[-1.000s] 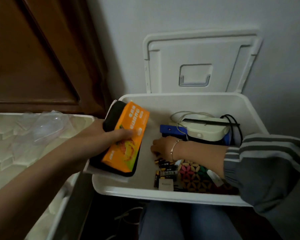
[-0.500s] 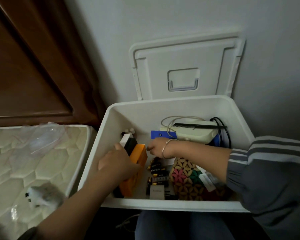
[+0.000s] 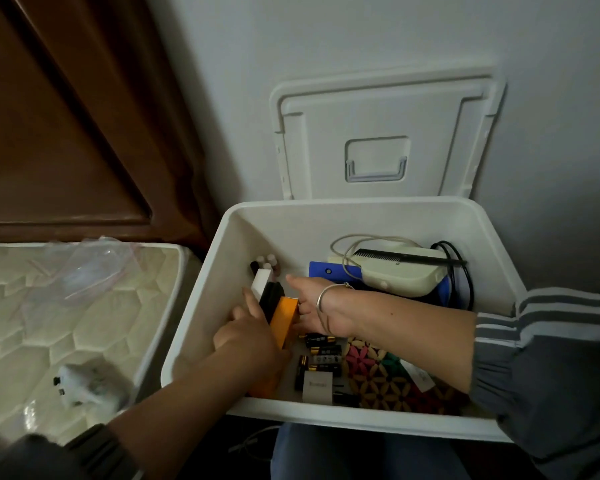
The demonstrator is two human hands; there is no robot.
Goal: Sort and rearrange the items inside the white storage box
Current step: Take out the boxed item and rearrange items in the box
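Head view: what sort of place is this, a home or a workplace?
Most likely a bedroom at home. A quilted mattress lies at the left, dark wooden panelling stands behind it, and the white storage box holds household odds such as batteries and a comb.

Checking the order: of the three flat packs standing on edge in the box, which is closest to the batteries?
The orange pack, the rightmost one; the black case and the white carton stand beyond it, farther left.

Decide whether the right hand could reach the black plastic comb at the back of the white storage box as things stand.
Probably yes: the black plastic comb lies uncovered atop the cream plastic device, close behind the right hand.
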